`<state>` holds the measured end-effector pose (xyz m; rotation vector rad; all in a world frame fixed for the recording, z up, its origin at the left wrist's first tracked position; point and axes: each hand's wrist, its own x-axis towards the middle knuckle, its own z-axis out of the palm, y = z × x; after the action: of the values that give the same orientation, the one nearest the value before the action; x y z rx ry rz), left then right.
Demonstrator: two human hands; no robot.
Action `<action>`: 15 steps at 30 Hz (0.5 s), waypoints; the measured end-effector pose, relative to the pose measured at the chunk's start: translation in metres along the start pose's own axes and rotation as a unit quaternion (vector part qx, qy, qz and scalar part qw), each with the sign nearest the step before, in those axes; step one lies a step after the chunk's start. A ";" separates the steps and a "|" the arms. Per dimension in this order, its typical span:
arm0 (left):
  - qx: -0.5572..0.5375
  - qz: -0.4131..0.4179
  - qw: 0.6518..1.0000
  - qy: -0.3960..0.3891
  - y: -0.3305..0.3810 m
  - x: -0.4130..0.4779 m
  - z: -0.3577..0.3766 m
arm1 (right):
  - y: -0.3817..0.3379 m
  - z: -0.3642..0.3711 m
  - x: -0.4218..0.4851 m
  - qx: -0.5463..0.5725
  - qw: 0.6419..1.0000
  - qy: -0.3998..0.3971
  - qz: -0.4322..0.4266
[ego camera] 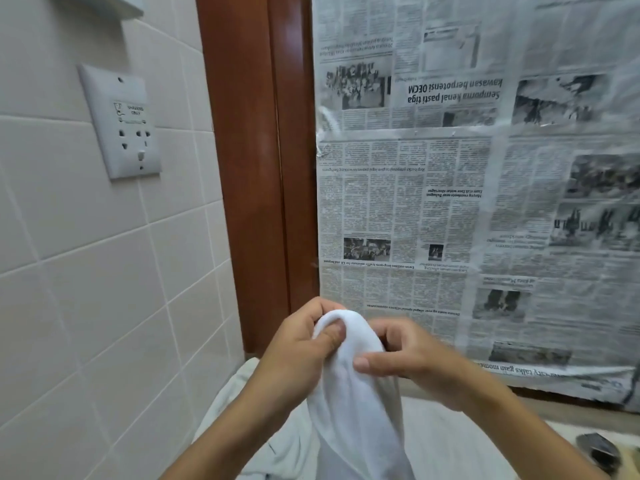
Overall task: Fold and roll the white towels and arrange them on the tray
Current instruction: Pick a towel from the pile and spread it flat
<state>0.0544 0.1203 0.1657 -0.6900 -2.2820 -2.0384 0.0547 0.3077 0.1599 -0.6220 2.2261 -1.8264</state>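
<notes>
As the white towel [358, 414] hangs limp in mid-air before the newspaper [450, 202], the left hand [298, 348] pinches its top fold and the right hand [412, 358] nips the edge: soft, light cloth, likely best taken by corners.

Head-worn view, facing forward, close to newspaper-covered wall [485, 202]

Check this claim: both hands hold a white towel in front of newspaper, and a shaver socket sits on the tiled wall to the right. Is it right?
No: the head view shows the socket on the tiled wall to the left. The left hand and right hand do hold the towel in front of the newspaper.
</notes>
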 end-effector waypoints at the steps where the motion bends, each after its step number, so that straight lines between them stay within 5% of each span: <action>1: 0.009 0.001 1.000 -0.013 0.002 -0.001 0.002 | 0.001 -0.005 -0.007 -0.012 1.000 -0.012 0.013; 9: 0.168 0.076 0.977 -0.106 0.019 0.000 -0.009 | 0.018 -0.044 -0.049 -0.139 0.981 -0.057 0.121; 15: 0.222 0.084 0.961 -0.140 -0.001 0.007 -0.027 | 0.078 -0.053 -0.074 -0.271 0.930 0.045 0.243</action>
<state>0.0401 0.0972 0.1713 -1.1366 -2.5860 -1.3560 0.0839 0.3988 0.0874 -0.0343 2.6498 -1.0228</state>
